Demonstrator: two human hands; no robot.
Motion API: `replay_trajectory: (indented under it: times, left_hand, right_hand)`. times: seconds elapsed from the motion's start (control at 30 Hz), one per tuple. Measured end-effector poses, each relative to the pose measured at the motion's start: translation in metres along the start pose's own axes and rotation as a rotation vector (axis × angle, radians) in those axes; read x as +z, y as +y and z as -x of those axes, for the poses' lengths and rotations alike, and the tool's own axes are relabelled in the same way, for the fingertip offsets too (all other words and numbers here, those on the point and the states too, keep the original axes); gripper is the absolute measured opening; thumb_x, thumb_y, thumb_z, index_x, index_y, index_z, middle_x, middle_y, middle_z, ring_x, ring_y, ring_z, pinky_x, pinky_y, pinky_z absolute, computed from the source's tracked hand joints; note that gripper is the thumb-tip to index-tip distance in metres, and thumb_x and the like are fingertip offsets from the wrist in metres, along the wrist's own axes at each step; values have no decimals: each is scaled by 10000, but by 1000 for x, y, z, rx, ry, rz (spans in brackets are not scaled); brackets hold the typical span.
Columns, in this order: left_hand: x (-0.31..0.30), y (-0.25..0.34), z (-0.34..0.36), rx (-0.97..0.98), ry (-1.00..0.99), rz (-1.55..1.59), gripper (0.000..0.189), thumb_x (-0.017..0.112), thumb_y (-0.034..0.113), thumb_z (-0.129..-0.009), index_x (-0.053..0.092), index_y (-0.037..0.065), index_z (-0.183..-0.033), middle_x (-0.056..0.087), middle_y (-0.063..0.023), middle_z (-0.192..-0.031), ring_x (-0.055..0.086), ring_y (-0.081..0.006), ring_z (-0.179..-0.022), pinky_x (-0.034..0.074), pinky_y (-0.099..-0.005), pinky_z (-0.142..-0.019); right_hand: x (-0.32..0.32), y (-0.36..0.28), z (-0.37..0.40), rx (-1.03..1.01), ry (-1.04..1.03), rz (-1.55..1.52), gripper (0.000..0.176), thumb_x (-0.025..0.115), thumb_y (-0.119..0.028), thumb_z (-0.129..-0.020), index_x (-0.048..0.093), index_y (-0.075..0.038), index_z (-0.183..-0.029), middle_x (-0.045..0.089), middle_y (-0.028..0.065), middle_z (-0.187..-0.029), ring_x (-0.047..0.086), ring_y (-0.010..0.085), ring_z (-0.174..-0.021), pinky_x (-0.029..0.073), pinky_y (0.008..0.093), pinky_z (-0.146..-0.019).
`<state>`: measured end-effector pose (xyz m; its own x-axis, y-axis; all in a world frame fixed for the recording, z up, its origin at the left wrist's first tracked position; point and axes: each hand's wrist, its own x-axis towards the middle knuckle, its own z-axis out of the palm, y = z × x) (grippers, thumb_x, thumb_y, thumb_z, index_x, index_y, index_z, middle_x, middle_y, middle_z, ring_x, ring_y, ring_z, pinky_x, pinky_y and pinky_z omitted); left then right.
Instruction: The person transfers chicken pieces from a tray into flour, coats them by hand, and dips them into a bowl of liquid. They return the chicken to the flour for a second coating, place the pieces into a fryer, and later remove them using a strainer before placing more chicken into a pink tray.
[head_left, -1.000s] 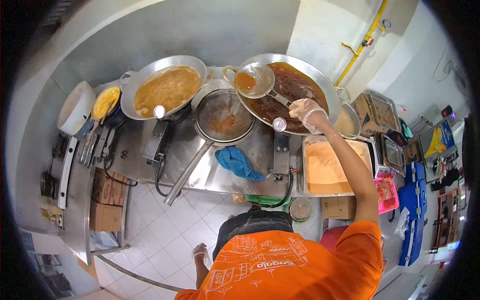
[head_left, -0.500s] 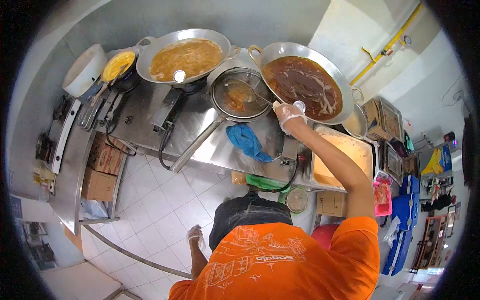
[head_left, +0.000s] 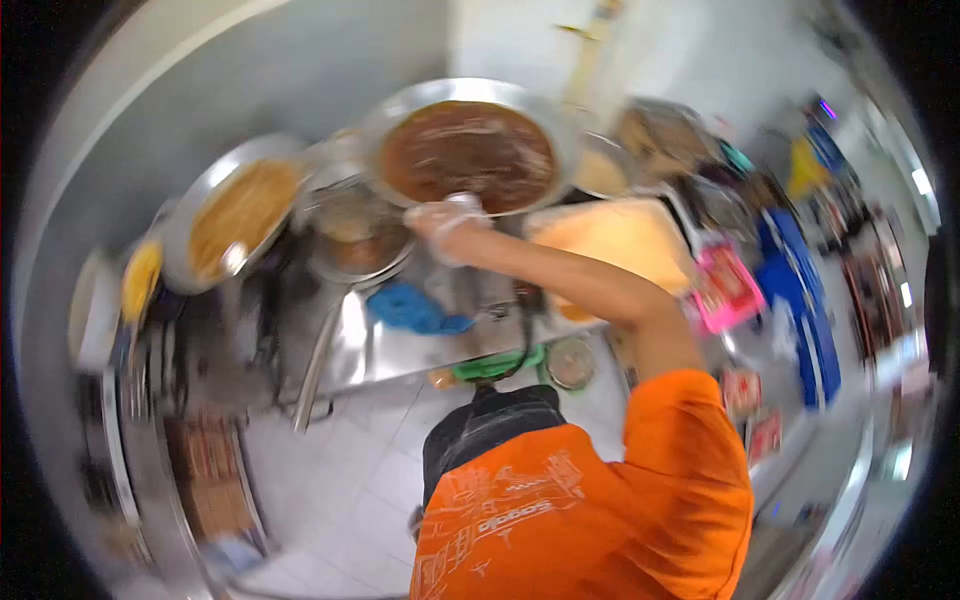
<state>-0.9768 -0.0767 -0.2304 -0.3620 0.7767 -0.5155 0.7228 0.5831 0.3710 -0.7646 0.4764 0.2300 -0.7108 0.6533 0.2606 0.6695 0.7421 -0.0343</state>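
Note:
My right hand (head_left: 450, 228), in a clear plastic glove, is closed around the thin handle of a round skimmer (head_left: 347, 222). The skimmer's bowl lies over a large long-handled strainer (head_left: 368, 262), blurred by motion, with orange-brown bits inside. Just beyond the hand is a wide pan of dark brown oil (head_left: 470, 155) with pale foam streaks. A blue cloth (head_left: 410, 306) lies on the steel counter below the strainer. My left hand does not show.
A second pan of lighter bubbling oil (head_left: 240, 220) stands at left, beside a bowl of yellow food (head_left: 142, 280). To the right are a tray of pale batter or flour (head_left: 610, 245), a pink basket (head_left: 728, 285) and blue coolers (head_left: 800, 305). The strainer's handle (head_left: 318, 365) juts past the counter edge.
The view has turned toward the right and blurred, so the pans appear farther left. My right hand still grips the skimmer over the strainer. My left hand, seen low before, has gone from sight.

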Motion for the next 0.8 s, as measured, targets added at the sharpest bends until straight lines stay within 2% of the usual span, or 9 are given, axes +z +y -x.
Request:
replay_trajectory:
  times: [0.2,0.4,0.47,0.5,0.57,0.67,0.7,0.73,0.8]
  left_hand:
    - [-29,8,-56,105,-94,-117,186,496,219,-829,585,94,-934,606,-126,-840,575,-306,-781,465,-410,-716]
    - [-53,10,-104,249,-29,-269,222,460,215,-847,582,111,-1000,608,-126,-903,573,-327,-847,465,-425,-781]
    - [-49,-2,-121,334,154,-366,236,448,213,-853,580,117,-1022,609,-127,-924,572,-334,-869,465,-430,-802]
    - [-44,-8,-124,452,530,-228,264,444,279,-859,582,116,-1015,616,-111,-946,574,-323,-890,466,-436,-786]
    - [-81,21,-135,-91,-193,100,294,393,269,-888,565,133,-1083,589,-96,-1102,533,-266,-1044,425,-421,-888]
    - [-88,46,-107,-13,66,-33,284,387,207,-878,549,161,-1107,553,-88,-1149,501,-268,-1097,384,-416,-934]
    - [-102,58,-102,-131,-64,40,281,390,215,-875,548,161,-1101,542,-95,-1171,486,-268,-1120,370,-421,-948]
    - [-86,52,-90,16,252,48,195,480,193,-815,602,141,-958,624,-107,-990,595,-281,-937,459,-408,-815]
    - [-88,57,-72,-119,115,82,173,488,188,-821,603,148,-945,628,-90,-962,601,-254,-934,463,-397,-798]
  right_hand:
    - [-98,32,10,313,-308,26,284,621,-21,-644,621,-11,-928,636,191,-971,622,301,-935,508,356,-778]
    - [-99,133,30,506,-134,83,215,578,-56,-706,625,7,-906,623,236,-936,619,324,-921,510,396,-744]
    - [-49,211,54,286,-23,268,211,494,-150,-800,618,-12,-901,616,199,-894,597,322,-857,495,397,-695]
    - [-27,250,66,115,-65,484,224,477,-183,-830,622,-26,-899,619,173,-863,589,316,-826,486,402,-677]
    - [-49,268,91,182,-41,483,213,487,-200,-843,636,-57,-894,636,141,-832,612,284,-731,492,393,-636]
    - [-61,282,111,276,-60,387,212,490,-210,-851,639,-68,-903,641,124,-831,619,266,-699,492,384,-629]
    - [-65,282,118,313,-70,330,214,490,-211,-852,637,-66,-909,639,123,-837,617,265,-706,490,382,-636]
    - [-67,277,124,341,-78,272,217,489,-213,-853,634,-64,-915,637,122,-844,615,263,-713,488,380,-643]
    - [-75,263,137,397,-97,163,222,488,-215,-855,630,-60,-927,634,120,-857,611,261,-727,485,376,-656]
